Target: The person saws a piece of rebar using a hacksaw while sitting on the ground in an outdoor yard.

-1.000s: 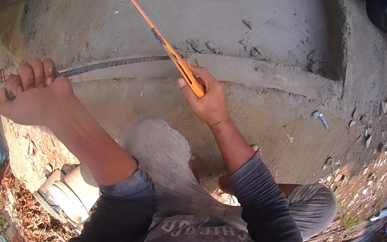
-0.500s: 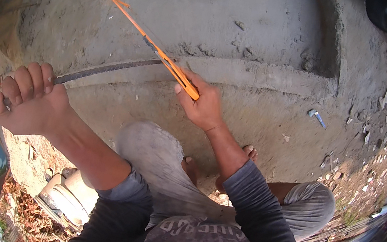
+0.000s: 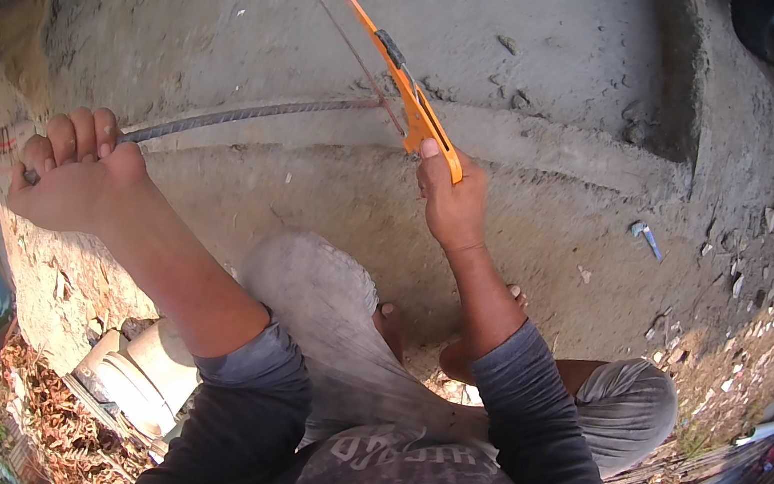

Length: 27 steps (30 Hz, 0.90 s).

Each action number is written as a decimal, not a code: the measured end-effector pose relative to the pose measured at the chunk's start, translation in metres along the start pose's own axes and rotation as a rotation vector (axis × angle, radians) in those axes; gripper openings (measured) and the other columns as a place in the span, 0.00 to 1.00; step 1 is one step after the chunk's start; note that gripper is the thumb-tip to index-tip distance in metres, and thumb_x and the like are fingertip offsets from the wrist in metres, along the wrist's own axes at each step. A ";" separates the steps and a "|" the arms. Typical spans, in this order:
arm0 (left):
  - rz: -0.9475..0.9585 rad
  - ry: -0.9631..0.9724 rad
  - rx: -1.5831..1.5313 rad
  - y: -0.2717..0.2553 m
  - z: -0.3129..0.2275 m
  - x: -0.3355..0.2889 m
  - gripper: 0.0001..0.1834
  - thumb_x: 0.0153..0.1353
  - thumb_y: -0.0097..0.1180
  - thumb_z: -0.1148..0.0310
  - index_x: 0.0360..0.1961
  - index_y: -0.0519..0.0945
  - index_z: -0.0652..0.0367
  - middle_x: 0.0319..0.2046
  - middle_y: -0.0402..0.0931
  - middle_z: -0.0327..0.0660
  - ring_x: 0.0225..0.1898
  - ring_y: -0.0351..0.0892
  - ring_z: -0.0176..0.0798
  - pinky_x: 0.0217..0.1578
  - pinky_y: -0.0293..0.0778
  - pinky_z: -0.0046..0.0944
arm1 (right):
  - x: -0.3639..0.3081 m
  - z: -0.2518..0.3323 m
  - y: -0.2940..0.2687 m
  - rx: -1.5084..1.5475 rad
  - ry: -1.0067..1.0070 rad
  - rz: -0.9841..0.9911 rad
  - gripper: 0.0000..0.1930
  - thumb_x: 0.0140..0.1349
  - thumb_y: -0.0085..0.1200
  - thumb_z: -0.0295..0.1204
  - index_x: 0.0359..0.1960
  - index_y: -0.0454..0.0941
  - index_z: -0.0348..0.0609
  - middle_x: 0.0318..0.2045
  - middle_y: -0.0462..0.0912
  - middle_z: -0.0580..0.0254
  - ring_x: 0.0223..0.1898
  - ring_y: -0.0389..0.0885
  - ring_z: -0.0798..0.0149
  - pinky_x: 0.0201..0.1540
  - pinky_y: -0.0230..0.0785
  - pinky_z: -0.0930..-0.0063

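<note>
My left hand is wrapped round a dark ribbed steel bar, which runs rightward along a low concrete ledge. In my right hand is the handle of an orange hacksaw, its frame pointing up and to the left. Black tape is wound round part of the frame. The thin, brownish blade crosses the bar close to its right end; whether it touches the metal is hard to tell.
A blue-and-white small object lies on the concrete at right. White buckets stand at lower left beside dry leaves. Rubble is scattered along the right. A sunken concrete area lies beyond the ledge.
My right hand has moved right and the hacksaw has turned more upright, with its blade now seen apart from the frame. My left hand has shifted slightly right and up, still gripping the steel bar.
</note>
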<state>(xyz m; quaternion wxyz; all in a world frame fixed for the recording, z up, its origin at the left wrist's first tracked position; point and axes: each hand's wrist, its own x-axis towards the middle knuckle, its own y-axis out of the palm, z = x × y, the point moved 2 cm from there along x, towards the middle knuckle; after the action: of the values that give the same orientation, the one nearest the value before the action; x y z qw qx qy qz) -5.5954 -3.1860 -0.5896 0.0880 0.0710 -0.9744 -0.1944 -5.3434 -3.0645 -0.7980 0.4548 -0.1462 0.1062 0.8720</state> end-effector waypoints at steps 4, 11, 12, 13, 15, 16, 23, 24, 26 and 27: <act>-0.116 0.016 0.056 -0.002 0.002 0.003 0.16 0.55 0.37 0.59 0.13 0.52 0.46 0.12 0.46 0.34 0.14 0.40 0.33 0.16 0.42 0.36 | -0.010 0.008 -0.006 -0.155 -0.048 -0.007 0.24 0.72 0.52 0.46 0.23 0.73 0.37 0.17 0.69 0.71 0.21 0.66 0.75 0.24 0.60 0.74; -0.130 0.022 0.072 0.000 0.003 0.002 0.15 0.56 0.36 0.59 0.15 0.51 0.47 0.13 0.45 0.34 0.14 0.40 0.34 0.17 0.43 0.37 | -0.005 0.023 -0.004 -0.185 -0.082 -0.037 0.25 0.72 0.52 0.46 0.23 0.73 0.37 0.17 0.70 0.70 0.21 0.66 0.75 0.24 0.60 0.74; -0.123 0.026 0.075 0.002 0.001 0.001 0.15 0.56 0.36 0.59 0.15 0.52 0.47 0.13 0.45 0.34 0.14 0.40 0.34 0.17 0.43 0.37 | -0.004 0.024 -0.004 -0.188 -0.093 -0.032 0.25 0.72 0.52 0.46 0.23 0.73 0.37 0.17 0.70 0.70 0.21 0.66 0.75 0.24 0.60 0.74; -0.110 0.024 0.073 0.003 0.000 0.000 0.16 0.56 0.36 0.58 0.15 0.52 0.47 0.13 0.45 0.34 0.14 0.40 0.34 0.17 0.43 0.37 | -0.004 0.024 -0.004 -0.207 -0.085 -0.015 0.20 0.71 0.52 0.45 0.34 0.75 0.37 0.18 0.72 0.68 0.22 0.68 0.74 0.26 0.63 0.73; -0.083 0.016 0.067 0.005 0.000 -0.001 0.16 0.56 0.36 0.58 0.15 0.52 0.47 0.12 0.45 0.34 0.14 0.40 0.34 0.17 0.43 0.37 | -0.004 0.023 -0.006 -0.248 -0.072 0.015 0.23 0.71 0.53 0.44 0.56 0.80 0.36 0.19 0.75 0.62 0.24 0.72 0.73 0.29 0.69 0.73; -0.071 0.017 0.060 0.006 0.001 -0.002 0.16 0.56 0.37 0.58 0.14 0.53 0.47 0.12 0.45 0.34 0.14 0.40 0.34 0.17 0.43 0.37 | -0.004 0.022 -0.007 -0.257 -0.059 0.026 0.23 0.71 0.53 0.43 0.56 0.80 0.36 0.19 0.75 0.62 0.24 0.72 0.73 0.29 0.69 0.73; -0.007 0.024 0.029 0.009 -0.003 -0.003 0.17 0.57 0.37 0.57 0.13 0.53 0.47 0.12 0.45 0.34 0.14 0.40 0.33 0.16 0.43 0.36 | -0.018 0.030 -0.011 -0.269 0.019 0.052 0.23 0.70 0.54 0.44 0.55 0.80 0.36 0.18 0.74 0.61 0.23 0.72 0.73 0.30 0.69 0.73; -0.001 0.029 0.031 0.009 -0.003 -0.003 0.17 0.57 0.37 0.57 0.13 0.53 0.46 0.12 0.45 0.34 0.14 0.40 0.33 0.16 0.43 0.36 | -0.018 0.034 -0.011 -0.295 0.028 0.059 0.23 0.70 0.54 0.44 0.55 0.80 0.36 0.18 0.74 0.61 0.23 0.72 0.73 0.30 0.69 0.72; -0.003 0.035 0.037 0.016 -0.007 -0.008 0.18 0.57 0.37 0.57 0.13 0.53 0.46 0.11 0.44 0.33 0.14 0.40 0.33 0.16 0.43 0.36 | 0.002 0.029 0.000 -0.339 -0.040 0.068 0.23 0.70 0.55 0.44 0.55 0.81 0.37 0.19 0.74 0.62 0.24 0.72 0.74 0.30 0.69 0.72; -0.003 0.028 0.046 0.018 -0.005 -0.013 0.18 0.57 0.37 0.57 0.13 0.53 0.46 0.11 0.44 0.33 0.14 0.40 0.33 0.16 0.43 0.36 | 0.011 0.025 0.003 -0.363 -0.065 0.068 0.23 0.70 0.55 0.44 0.55 0.81 0.37 0.19 0.75 0.62 0.24 0.72 0.74 0.31 0.69 0.72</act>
<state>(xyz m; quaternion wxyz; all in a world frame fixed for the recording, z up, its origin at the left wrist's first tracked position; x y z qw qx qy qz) -5.5838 -3.1687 -0.5800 0.0998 0.0774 -0.9772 -0.1709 -5.3555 -3.0498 -0.7778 0.3942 -0.1942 -0.0627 0.8961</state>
